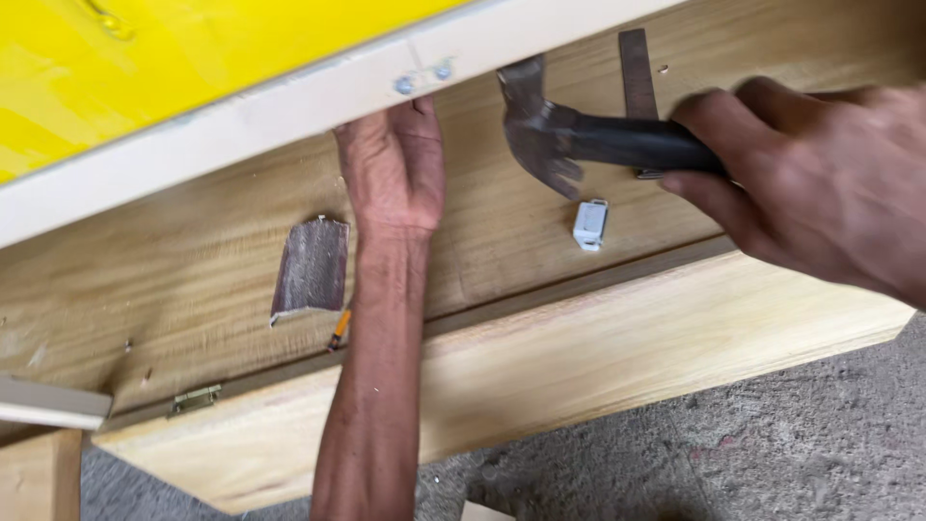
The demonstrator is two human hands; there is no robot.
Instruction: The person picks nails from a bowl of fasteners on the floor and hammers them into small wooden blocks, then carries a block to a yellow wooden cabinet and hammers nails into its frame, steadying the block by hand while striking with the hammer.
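Observation:
My right hand (820, 183) grips the black handle of a claw hammer (550, 130), whose steel head hangs just under a white-painted frame edge (289, 101) with two nail heads. My left hand (394, 169) reaches up over a wooden panel (174, 280), its fingers tucked under that white edge and hidden there. A small white plastic catch (590, 224) lies on the panel below the hammer head. A metal ruler (637, 82) rests on the wood behind the hammer.
A folded piece of sandpaper (311, 265) and a short orange pencil (340, 328) lie on the panel left of my forearm. A brass hinge (196, 397) sits at the panel's lower edge. A yellow sheet (145, 58) fills the frame above. Rough concrete floor (772, 434) lies below.

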